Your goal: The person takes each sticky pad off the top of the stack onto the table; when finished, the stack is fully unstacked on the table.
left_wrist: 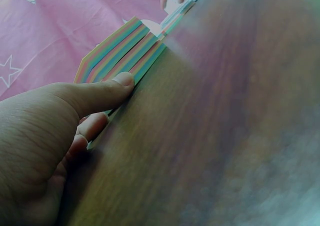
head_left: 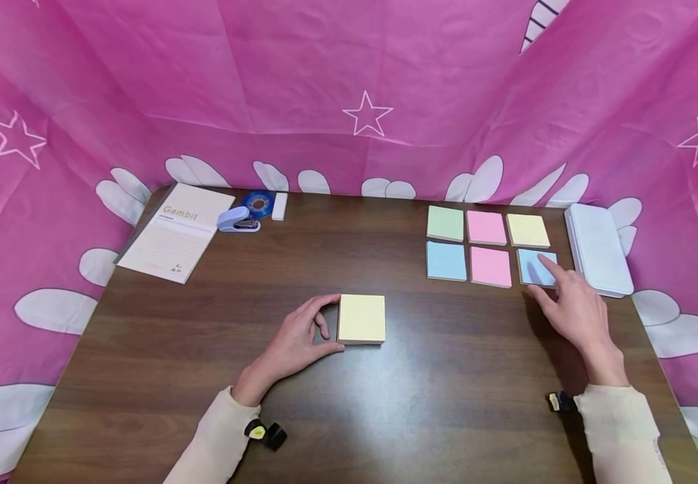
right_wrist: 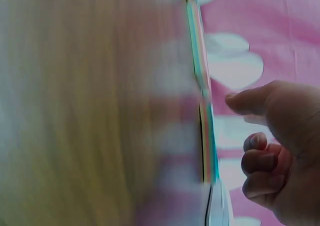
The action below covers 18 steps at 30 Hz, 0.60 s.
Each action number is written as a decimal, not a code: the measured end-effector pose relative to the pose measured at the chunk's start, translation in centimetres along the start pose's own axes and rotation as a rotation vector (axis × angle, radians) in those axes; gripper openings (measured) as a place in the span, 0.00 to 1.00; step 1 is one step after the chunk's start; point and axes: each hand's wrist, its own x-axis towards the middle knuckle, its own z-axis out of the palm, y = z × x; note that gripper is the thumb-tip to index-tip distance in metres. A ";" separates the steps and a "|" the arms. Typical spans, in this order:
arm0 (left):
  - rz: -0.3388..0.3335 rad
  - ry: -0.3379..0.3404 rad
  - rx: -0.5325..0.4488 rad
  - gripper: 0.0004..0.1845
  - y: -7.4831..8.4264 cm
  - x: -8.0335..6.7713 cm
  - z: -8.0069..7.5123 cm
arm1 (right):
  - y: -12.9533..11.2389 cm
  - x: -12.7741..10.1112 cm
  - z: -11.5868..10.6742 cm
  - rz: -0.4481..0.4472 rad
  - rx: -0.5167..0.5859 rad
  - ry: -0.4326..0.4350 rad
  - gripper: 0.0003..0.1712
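Observation:
A thick stack of sticky notes (head_left: 362,318), yellow on top, lies on the table; the left wrist view shows its striped coloured layers (left_wrist: 122,53). My left hand (head_left: 293,336) holds this stack by its left side, thumb at the near corner and a finger at the far corner. On the right, my right hand (head_left: 575,306) hovers over a blue sticky note pad (head_left: 533,269), thumb and index finger extended. In the right wrist view, the other fingers (right_wrist: 260,161) are curled with nothing in them. Whether a fingertip touches the blue pad, I cannot tell.
Beside the blue pad lie pink (head_left: 490,267) and blue (head_left: 446,261) pads. Behind them sit green (head_left: 445,223), pink (head_left: 486,227) and yellow (head_left: 527,230) ones. A white case (head_left: 598,249) borders them. Far left are a notebook (head_left: 176,232), stapler (head_left: 238,220), tape roll (head_left: 258,204) and white block (head_left: 279,206).

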 end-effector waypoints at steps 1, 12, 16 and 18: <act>-0.001 -0.001 0.000 0.48 0.0 0.0 0.0 | -0.6 0.0 0.2 -0.018 0.016 0.020 0.38; -0.003 -0.002 0.006 0.49 0.2 0.0 -0.1 | -8.5 -0.1 3.4 -0.215 0.327 0.027 0.32; -0.004 -0.001 0.010 0.48 0.1 0.0 0.0 | -11.4 -0.5 4.6 -0.264 0.409 -0.018 0.32; -0.003 0.001 0.012 0.48 0.2 0.0 -0.1 | -12.9 -0.7 5.3 -0.293 0.442 -0.041 0.32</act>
